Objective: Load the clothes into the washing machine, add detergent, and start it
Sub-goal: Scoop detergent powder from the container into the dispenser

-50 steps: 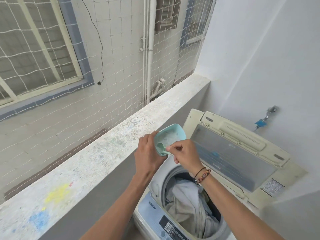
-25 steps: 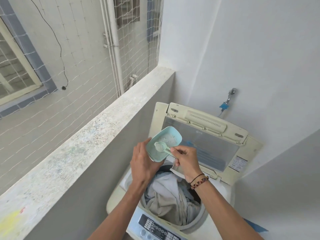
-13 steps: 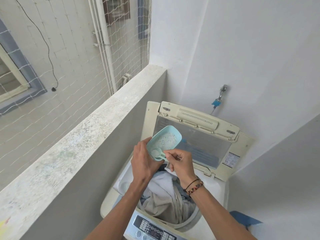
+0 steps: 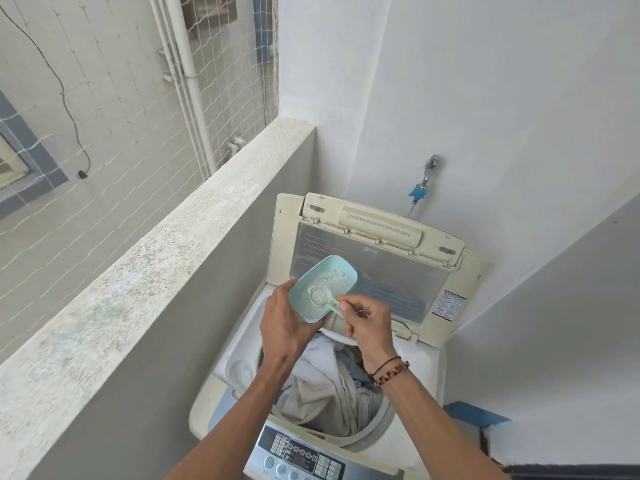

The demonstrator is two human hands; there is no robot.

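Head view is looking down on a top-loading washing machine (image 4: 221, 407) with its lid (image 4: 374, 265) standing open behind the hands. Far to the left of both hands, a speckled concrete ledge (image 4: 145, 268) is running along a netted opening. The left hand (image 4: 282, 327) is gripping a pale green detergent tub (image 4: 337, 271) from its lower left side, fingers curled round the tub's wall, and is holding it tilted above the drum. White detergent powder (image 4: 332, 277) is lying in the tub's upper half. Just to the right, the right hand (image 4: 369, 327) is pinching the handle of a small scoop (image 4: 320, 295) between thumb and fingertips; the scoop's bowl is sitting inside the tub with powder in it. A beaded bracelet (image 4: 393, 372) is circling the right wrist. Below both hands, the clothes (image 4: 325, 393), pale and grey fabric, are lying heaped in the drum. Nearer the person than the hands, the control panel (image 4: 301, 459) is showing rows of buttons. Above and to the right of the hands, a tap (image 4: 427, 174) with a blue fitting is sticking out of the white wall.
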